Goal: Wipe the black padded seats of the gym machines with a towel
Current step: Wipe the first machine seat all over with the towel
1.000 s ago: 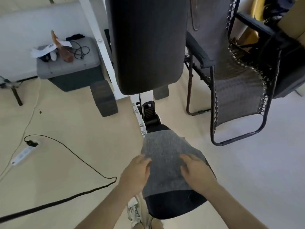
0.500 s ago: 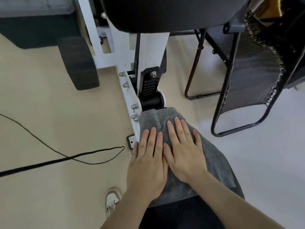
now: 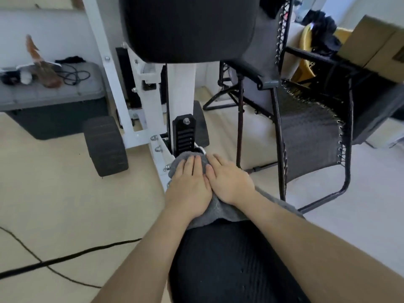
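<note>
Your left hand (image 3: 189, 186) and right hand (image 3: 229, 179) lie flat, side by side at frame centre, palms down with fingers extended and close together, pressing on a grey terry-cloth towel (image 3: 215, 209); neither hand grips or curls around it. The towel is bunched over the far, narrow end of the black padded seat (image 3: 231, 263), whose textured surface fills the lower centre of the frame between your forearms. The towel's far edge touches the black slotted adjustment bracket (image 3: 184, 133), which rises just above your fingertips against the white metal machine frame (image 3: 150, 119). Directly above, at upper centre, hangs the black padded backrest (image 3: 188, 27) of the same machine. A black foam roller pad (image 3: 106, 145) stands at left of the frame base, on the beige floor (image 3: 54, 193). A black cable (image 3: 65, 258) runs across the lower left. At upper left sits a grey storage box (image 3: 52, 99) bearing tangled cords and small blurred items. At right stands a black mesh folding lounge chair (image 3: 310, 136), with a brown cardboard box (image 3: 376, 47) behind it at upper right.
</note>
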Action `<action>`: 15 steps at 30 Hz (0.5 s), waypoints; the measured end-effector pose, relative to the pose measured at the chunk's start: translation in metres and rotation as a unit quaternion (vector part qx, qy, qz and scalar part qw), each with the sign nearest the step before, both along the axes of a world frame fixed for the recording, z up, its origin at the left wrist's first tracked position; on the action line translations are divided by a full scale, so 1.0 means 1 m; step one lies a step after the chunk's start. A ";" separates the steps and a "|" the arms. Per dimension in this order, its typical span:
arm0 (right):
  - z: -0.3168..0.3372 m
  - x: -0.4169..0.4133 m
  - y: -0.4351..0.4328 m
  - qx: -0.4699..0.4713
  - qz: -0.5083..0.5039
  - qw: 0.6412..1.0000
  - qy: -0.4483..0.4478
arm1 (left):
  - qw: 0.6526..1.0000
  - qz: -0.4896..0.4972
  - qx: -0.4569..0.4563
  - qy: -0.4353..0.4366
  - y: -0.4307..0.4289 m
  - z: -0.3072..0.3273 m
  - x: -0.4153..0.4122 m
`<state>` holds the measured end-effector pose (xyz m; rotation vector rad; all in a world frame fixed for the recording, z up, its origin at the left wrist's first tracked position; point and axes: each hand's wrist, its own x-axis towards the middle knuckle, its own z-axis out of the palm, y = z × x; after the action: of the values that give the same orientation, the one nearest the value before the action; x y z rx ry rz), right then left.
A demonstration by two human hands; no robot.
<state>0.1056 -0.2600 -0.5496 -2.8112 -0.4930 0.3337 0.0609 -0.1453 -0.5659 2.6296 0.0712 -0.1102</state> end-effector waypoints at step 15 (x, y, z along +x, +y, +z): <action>0.022 -0.160 -0.066 -0.117 0.099 0.988 -0.024 | 0.974 -0.136 0.182 -0.005 -0.030 0.024 -0.160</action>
<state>-0.0549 -0.3257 -0.5277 -3.0080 -0.7947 0.3889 -0.0993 -0.1752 -0.5421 2.9925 -0.3022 -0.1934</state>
